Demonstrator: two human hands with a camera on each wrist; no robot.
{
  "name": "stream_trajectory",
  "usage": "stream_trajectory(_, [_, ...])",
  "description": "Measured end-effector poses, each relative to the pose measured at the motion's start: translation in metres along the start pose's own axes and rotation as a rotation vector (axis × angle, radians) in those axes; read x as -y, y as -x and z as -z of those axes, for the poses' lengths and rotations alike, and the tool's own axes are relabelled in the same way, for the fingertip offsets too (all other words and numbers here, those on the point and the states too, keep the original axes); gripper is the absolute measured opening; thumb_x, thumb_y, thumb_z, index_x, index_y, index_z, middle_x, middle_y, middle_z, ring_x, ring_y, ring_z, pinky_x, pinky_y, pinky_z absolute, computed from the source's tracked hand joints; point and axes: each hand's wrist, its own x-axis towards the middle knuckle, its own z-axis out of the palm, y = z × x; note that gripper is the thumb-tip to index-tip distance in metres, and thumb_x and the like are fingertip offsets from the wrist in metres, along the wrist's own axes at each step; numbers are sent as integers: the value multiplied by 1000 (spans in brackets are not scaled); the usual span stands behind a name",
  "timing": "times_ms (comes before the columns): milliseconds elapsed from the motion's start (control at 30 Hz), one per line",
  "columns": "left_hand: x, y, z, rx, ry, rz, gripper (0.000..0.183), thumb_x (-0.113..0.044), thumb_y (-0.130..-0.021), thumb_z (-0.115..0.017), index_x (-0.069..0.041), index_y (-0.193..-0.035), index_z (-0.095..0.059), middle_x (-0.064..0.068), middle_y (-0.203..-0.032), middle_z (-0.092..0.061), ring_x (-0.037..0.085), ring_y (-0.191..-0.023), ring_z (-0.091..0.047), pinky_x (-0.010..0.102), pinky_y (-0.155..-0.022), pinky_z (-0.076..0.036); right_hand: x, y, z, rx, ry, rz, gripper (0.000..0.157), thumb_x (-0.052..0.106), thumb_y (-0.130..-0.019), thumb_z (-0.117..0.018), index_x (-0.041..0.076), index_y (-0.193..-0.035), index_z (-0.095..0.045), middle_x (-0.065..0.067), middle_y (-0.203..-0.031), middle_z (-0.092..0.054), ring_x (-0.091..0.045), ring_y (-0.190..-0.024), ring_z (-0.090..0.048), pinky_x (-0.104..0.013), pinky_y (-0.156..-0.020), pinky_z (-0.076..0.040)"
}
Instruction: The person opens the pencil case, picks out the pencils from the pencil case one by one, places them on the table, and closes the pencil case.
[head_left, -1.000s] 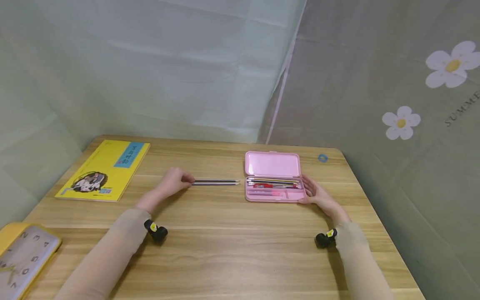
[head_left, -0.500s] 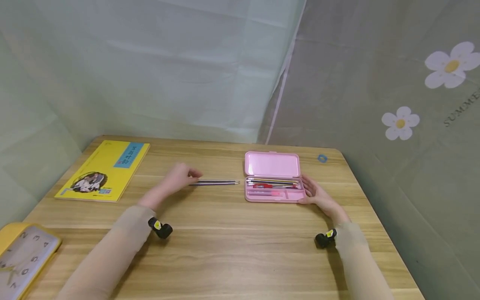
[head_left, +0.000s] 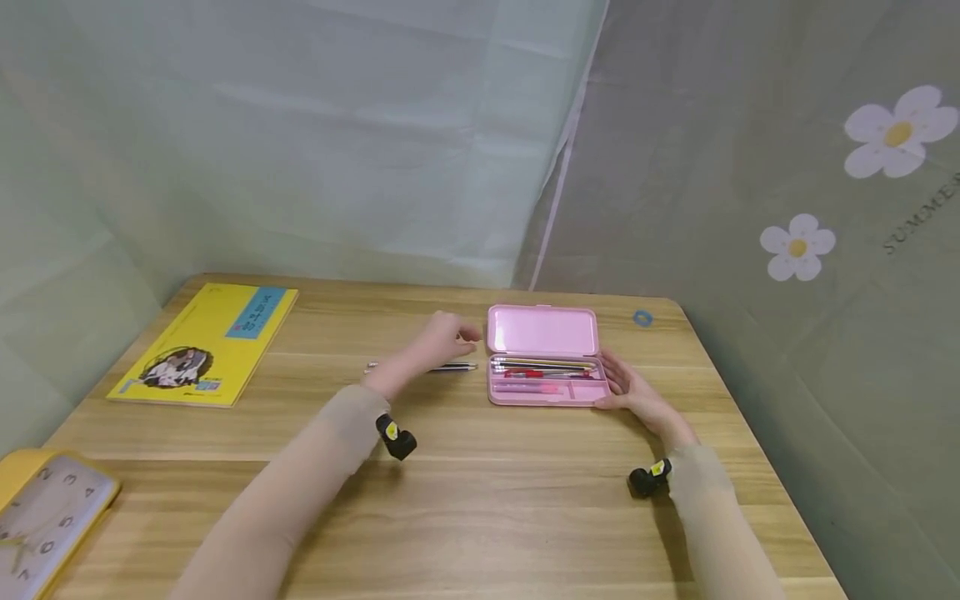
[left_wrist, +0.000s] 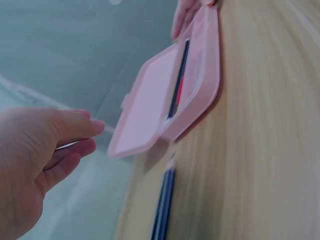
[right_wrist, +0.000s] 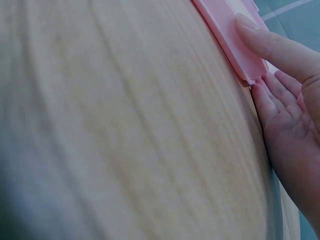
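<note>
Right hand (head_left: 637,398): holds the right end of the pink pencil case (head_left: 590,389), thumb at the near corner, fingers along the end wall. Finger pressure cannot be told. Caution: should this hold slacken, the case may slide when knocked; should the thumb bear down too hard, the case may tip at that corner.

Immediately left of the grip, the tray carries pencils (head_left: 558,364), a red pen (head_left: 525,374) and, in the nearer compartment, a pink marker (head_left: 528,388). Any tipping could shift them out of line. Beyond the tray, the lid (head_left: 543,331) is folded back. A knock on its left edge could swing it over the tray or twist the case in the hold.

Farther left, just beside the lid, is the left hand (head_left: 441,342): empty, with thumb and fingers slightly parted. Below its wrist, loose pencils (head_left: 454,367) lie on the table (head_left: 510,500), tips near the case's left end. Contact between wrist and pencils cannot be confirmed. Caution: a low forearm could roll them; a leftward case movement could push their tips aside.

Beyond the grip, toward the far right corner, lies a blue ring (head_left: 642,318), well clear of both hands
</note>
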Motion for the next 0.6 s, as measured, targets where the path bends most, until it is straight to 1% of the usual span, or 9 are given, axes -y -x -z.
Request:
stream_trajectory(67, [-6, -7, -9, 5, 5, -28, 21, -4, -87, -69, -1, -108, -73, 14, -105, -74, 26, -98, -69, 36, -90, -57, -1, 0, 0, -2, -2, 1, 101, -6, -81, -70, -2, -155, -2, -24, -162, -6, -39, -150, -5, -34, -122, -16])
stream_trajectory(167, [-13, -14, -21, 11, 19, -63, 23, -2, -86, -69, -1, -109, -73, 13, -105, -74, 26, -98, -70, 34, -89, -57, -2, -1, 0, 2, -10, 1, 100, -7, -81, -70, -1, -155, -3, -23, -163, -6, -38, -150, -5, -29, -121, -19])
stream_trajectory(233, [-15, -18, -29, 13, 9, -95, 23, -2, -86, -69, -1, -108, -73, 13, -105, -74, 25, -98, -70, 33, -89, -57, -2, -1, -1, 3, -18, 0, 101, -7, -80, -70, -1, -155, -3, -23, -163, -6, -37, -150, -5, -24, -119, -21])
stream_trajectory(333, [-17, -22, -39, 23, -8, -120, 23, 0, -85, -69, 0, -108, -73, 14, -106, -74, 25, -99, -70, 33, -90, -57, -3, -2, -1, 12, -26, 6, 101, -8, -80, -70, -1, -155, -2, -23, -163, -6, -37, -151, -5, -22, -119, -23])
stream_trajectory(400, [-18, -25, -44, 32, -24, -126, 23, -1, -85, -69, 0, -108, -73, 13, -106, -74, 25, -100, -70, 33, -91, -56, -3, -2, -2, 14, -30, 8, 102, -7, -80, -70, -1, -155, -2, -22, -163, -6, -36, -151, -6, -23, -119, -22])
stream_trajectory(467, [-19, -28, -49, 52, -21, -112, 23, -1, -86, -69, 0, -109, -72, 13, -107, -73, 25, -102, -69, 33, -93, -55, -3, -2, -1, 16, -34, 9, 103, -6, -80, -71, 0, -155, -2, -21, -163, -6, -35, -151, -6, -24, -119, -21])
stream_trajectory(600, [-19, -32, -56, 86, -11, -89, 23, 1, -86, -68, 0, -109, -72, 13, -110, -73, 26, -106, -68, 35, -96, -54, -3, -2, 0, 6, -42, -1, 103, -6, -79, -71, 1, -156, -2, -20, -164, -6, -33, -151, -6, -19, -117, -23])
